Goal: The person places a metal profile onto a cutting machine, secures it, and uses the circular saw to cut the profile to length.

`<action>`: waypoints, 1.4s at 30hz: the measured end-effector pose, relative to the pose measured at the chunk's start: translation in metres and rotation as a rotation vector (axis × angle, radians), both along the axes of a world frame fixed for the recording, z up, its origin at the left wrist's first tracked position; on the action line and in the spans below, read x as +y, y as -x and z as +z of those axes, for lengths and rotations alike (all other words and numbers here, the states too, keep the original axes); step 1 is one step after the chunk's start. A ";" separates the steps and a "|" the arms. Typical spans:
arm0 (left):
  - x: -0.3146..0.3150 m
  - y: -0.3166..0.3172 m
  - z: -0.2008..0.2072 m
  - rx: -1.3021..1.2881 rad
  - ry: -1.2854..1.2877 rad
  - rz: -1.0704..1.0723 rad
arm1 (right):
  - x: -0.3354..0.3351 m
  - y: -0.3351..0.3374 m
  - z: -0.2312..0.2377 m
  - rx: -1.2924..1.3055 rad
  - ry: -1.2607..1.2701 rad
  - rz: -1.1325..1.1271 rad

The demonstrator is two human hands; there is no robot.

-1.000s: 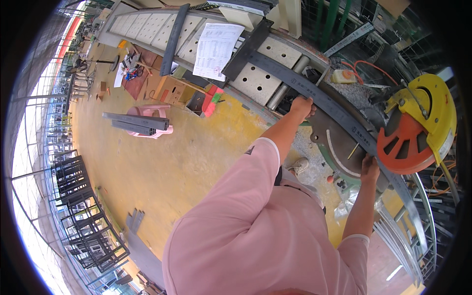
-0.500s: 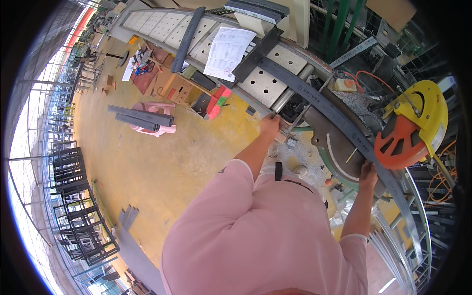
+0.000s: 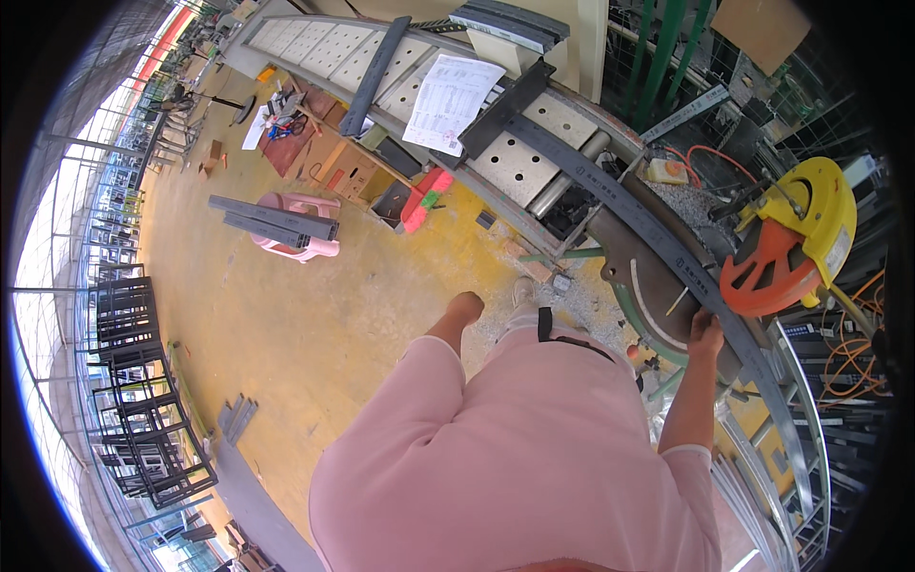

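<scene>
A long dark grey profile bar (image 3: 643, 224) lies across the perforated bench and over the round saw base (image 3: 624, 257). My right hand (image 3: 705, 334) grips its near edge close to the saw, fingers closed against the bar. The yellow saw guard with an orange cover (image 3: 772, 267) stands just beyond that hand. My left hand (image 3: 465, 308) hangs over the floor, away from the bench, in a loose fist; nothing shows in it. A dark stop block (image 3: 505, 110) sits across the bench at the bar's far end.
Printed papers (image 3: 453, 100) and another dark bar (image 3: 376, 76) lie on the bench (image 3: 534, 129). A pink stool (image 3: 295, 205) carries several grey offcuts at the left. Cardboard boxes (image 3: 343, 172) stand under the bench. Black frames (image 3: 143, 381) are stacked far left.
My left hand has left the bench edge near the roller and swung left and down over the floor. The right hand stays at the bar, which shows no clear movement.
</scene>
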State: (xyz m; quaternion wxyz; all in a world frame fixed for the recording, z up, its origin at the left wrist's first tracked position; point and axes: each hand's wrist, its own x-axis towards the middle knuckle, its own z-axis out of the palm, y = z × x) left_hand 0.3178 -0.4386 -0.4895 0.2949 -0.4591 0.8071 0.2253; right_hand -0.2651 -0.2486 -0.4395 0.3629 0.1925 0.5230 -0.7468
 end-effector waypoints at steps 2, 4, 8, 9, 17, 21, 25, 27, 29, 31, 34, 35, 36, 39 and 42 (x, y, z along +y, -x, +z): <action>0.001 0.004 -0.014 0.082 0.005 0.086 | -0.004 -0.010 0.009 -0.014 -0.007 -0.002; -0.006 0.010 -0.025 0.182 0.035 0.074 | -0.008 -0.013 0.015 -0.021 0.019 -0.015; -0.034 0.085 0.023 0.386 -0.003 0.100 | 0.014 -0.012 0.013 -0.002 0.124 -0.130; -0.033 0.083 0.031 0.471 -0.023 0.193 | 0.005 -0.024 0.029 -0.011 0.079 -0.156; -0.037 0.075 0.033 0.463 -0.299 -0.125 | 0.090 0.024 0.053 0.147 -0.005 -0.657; -0.060 0.086 0.033 0.330 -0.421 -0.659 | 0.179 -0.038 0.065 0.224 -0.016 -0.532; -0.033 0.104 0.015 0.139 -0.530 -0.129 | 0.259 -0.151 0.037 0.052 -0.207 -0.439; -0.034 0.121 0.006 0.063 -0.584 0.042 | 0.301 -0.230 0.000 -0.041 -0.524 -0.352; -0.022 0.161 -0.003 0.005 -0.650 0.060 | 0.401 -0.339 -0.073 -0.021 -1.045 0.404; 0.002 0.181 -0.004 0.082 -0.692 0.082 | 0.440 -0.409 -0.083 -0.400 -1.010 -0.086; 0.048 0.207 0.003 0.146 -0.671 0.045 | 0.486 -0.432 -0.073 -0.615 -0.862 -0.309; 0.067 0.215 0.005 0.155 -0.653 0.020 | 0.502 -0.432 -0.069 -0.603 -0.785 -0.378; 0.084 0.224 0.004 0.135 -0.636 -0.019 | 0.519 -0.434 -0.074 -0.597 -0.701 -0.453; 0.138 0.240 0.013 0.049 -0.548 -0.159 | 0.586 -0.406 -0.103 -0.482 -0.667 -0.457; 0.210 0.252 0.038 -0.069 -0.382 -0.350 | 0.661 -0.345 -0.162 -0.412 -0.624 -0.541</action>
